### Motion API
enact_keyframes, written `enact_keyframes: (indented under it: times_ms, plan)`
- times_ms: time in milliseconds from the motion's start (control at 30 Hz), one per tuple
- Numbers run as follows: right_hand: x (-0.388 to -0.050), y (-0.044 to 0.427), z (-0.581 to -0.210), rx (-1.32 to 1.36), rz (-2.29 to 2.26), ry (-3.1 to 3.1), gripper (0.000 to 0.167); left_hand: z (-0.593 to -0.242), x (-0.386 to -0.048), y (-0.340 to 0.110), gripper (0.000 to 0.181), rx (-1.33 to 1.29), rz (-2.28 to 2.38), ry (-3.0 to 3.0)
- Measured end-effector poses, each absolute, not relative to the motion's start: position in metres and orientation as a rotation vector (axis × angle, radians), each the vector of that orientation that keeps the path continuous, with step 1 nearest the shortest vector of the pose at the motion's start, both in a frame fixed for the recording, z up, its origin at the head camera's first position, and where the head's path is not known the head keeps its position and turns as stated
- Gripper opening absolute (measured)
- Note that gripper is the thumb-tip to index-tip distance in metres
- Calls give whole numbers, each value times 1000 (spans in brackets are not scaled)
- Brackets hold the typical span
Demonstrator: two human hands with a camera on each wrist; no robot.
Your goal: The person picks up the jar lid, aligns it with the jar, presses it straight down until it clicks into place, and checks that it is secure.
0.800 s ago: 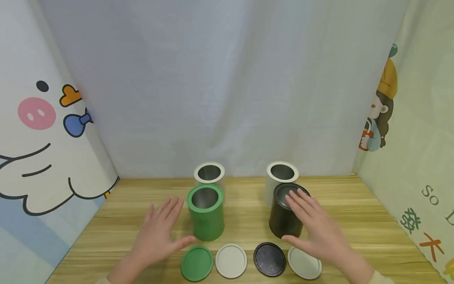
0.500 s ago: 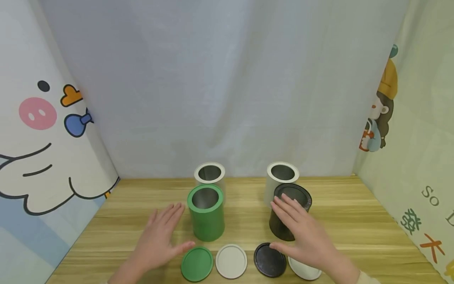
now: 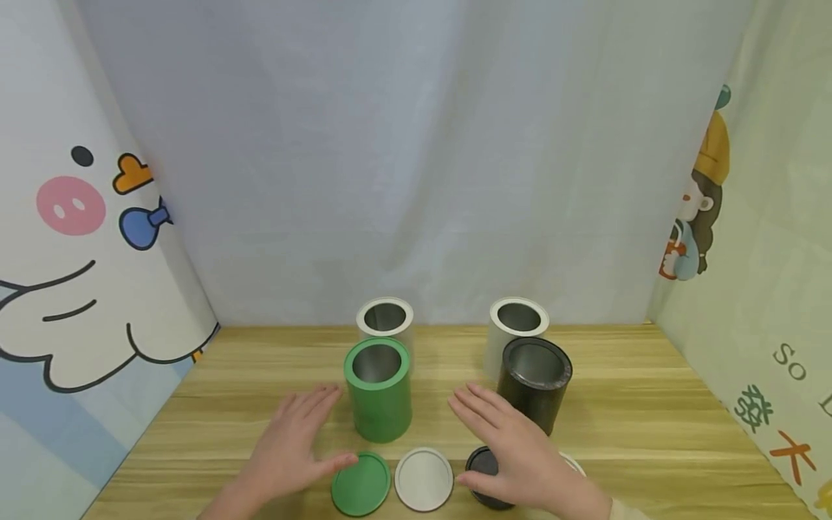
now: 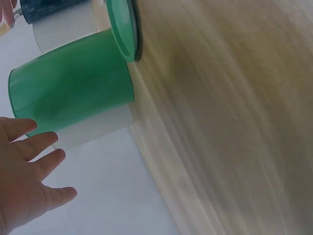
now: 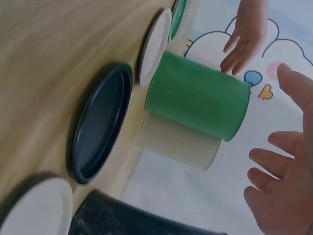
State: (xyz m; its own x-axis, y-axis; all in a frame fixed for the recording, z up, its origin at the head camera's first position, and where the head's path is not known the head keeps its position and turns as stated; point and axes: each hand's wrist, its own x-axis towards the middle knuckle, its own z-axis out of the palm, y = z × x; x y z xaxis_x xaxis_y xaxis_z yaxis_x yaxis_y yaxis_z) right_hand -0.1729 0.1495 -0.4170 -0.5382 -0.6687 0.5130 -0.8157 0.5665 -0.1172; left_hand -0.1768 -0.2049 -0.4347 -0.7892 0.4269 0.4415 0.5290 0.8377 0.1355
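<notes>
In the head view an uncovered green canister (image 3: 383,412) stands left of centre, and a black canister (image 3: 529,401) stands to the right. My left hand (image 3: 286,444) hovers beside the green canister, fingers extended and holding nothing. With fingers spread and nothing held, my right hand (image 3: 513,451) hangs above the black lid (image 3: 481,498), partly covering it. A green lid (image 3: 360,485) and a white lid (image 3: 424,479) lie flat between the hands. Another white lid (image 3: 573,463) is mostly hidden behind the right hand. In the right wrist view both hands appear apart from the canisters.
Two white canisters, one at the left (image 3: 386,318) and one at the right (image 3: 518,318), stand uncovered behind the coloured ones. The wooden table (image 3: 260,361) ends at a grey backdrop (image 3: 429,180). Printed cloths hang at both sides.
My right hand has moved left and towards me, from over the black canister to above the black lid. The left hand has dropped slightly towards me. Canisters and lids stay put.
</notes>
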Motion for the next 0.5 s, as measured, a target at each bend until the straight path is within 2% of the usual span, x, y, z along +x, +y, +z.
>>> enact_keyframes:
  times_ms: [500]
  plan:
    - [-176, 112, -439, 1366, 531, -2525, 85, -450, -174, -211, 89, -846, -388, -2607]
